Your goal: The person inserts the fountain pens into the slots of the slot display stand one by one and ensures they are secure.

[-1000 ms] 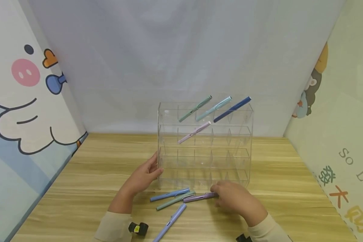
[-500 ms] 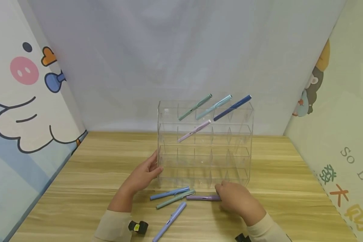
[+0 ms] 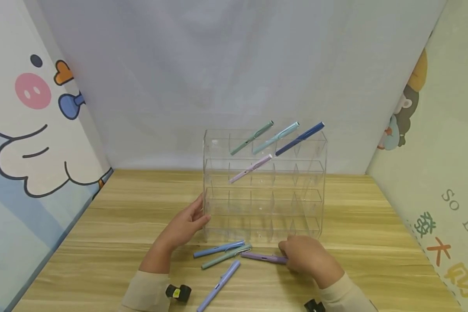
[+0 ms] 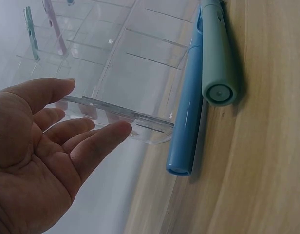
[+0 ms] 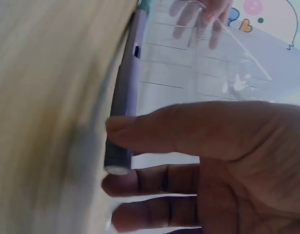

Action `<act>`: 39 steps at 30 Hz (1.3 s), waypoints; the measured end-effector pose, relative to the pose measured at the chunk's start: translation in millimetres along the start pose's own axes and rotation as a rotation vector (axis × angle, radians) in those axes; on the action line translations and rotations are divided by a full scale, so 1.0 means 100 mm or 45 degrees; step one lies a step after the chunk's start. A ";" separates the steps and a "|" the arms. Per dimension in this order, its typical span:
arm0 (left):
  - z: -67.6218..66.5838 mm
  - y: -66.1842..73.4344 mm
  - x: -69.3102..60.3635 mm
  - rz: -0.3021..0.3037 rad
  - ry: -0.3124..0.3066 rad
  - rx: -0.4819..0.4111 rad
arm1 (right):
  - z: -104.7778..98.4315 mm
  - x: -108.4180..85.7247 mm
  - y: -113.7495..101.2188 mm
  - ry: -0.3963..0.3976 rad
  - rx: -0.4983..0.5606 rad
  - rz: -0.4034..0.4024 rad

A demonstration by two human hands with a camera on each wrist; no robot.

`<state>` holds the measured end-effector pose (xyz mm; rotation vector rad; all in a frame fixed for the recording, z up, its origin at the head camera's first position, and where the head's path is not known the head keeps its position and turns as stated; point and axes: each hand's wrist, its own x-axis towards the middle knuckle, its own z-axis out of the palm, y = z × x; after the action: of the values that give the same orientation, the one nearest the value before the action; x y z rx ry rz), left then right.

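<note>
My left hand (image 3: 183, 227) holds the left side of a clear acrylic pen rack (image 3: 263, 209). In the left wrist view its thumb and fingers (image 4: 99, 146) lie on either side of the rack's edge. Low over the table, my right hand (image 3: 309, 258) pinches the end of a purple pen (image 3: 263, 258); the thumb lies across it in the right wrist view. A blue pen (image 3: 218, 250) and a green pen (image 3: 224, 258) lie beside each other before the rack. Closer to me lies a lavender pen (image 3: 219, 286).
In the rack's top row lean a dark green pen (image 3: 251, 138), a light teal pen (image 3: 275, 138) and a dark blue pen (image 3: 300, 138). A pink pen (image 3: 250, 169) leans in the row below. A pale curtain (image 3: 237, 65) hangs behind the wooden table (image 3: 140, 208).
My right hand has shifted slightly right with the purple pen, whose left end has drawn away from the green pen and turned a little. My left hand stays on the rack.
</note>
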<state>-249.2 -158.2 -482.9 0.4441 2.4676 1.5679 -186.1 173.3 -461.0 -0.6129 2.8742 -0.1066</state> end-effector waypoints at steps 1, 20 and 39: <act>0.00 0.00 0.00 -0.002 0.001 0.002 | -0.02 -0.01 0.00 0.004 0.020 -0.009; 0.00 -0.01 0.02 0.019 -0.015 -0.015 | -0.42 -0.11 0.11 0.107 0.492 -0.317; 0.00 -0.03 0.03 0.013 -0.012 -0.015 | -0.18 0.05 -0.14 0.354 0.513 -0.631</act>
<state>-252.9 -157.9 -485.5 0.4623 2.4519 1.5795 -189.4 159.2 -442.4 -1.2818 2.7441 -0.8780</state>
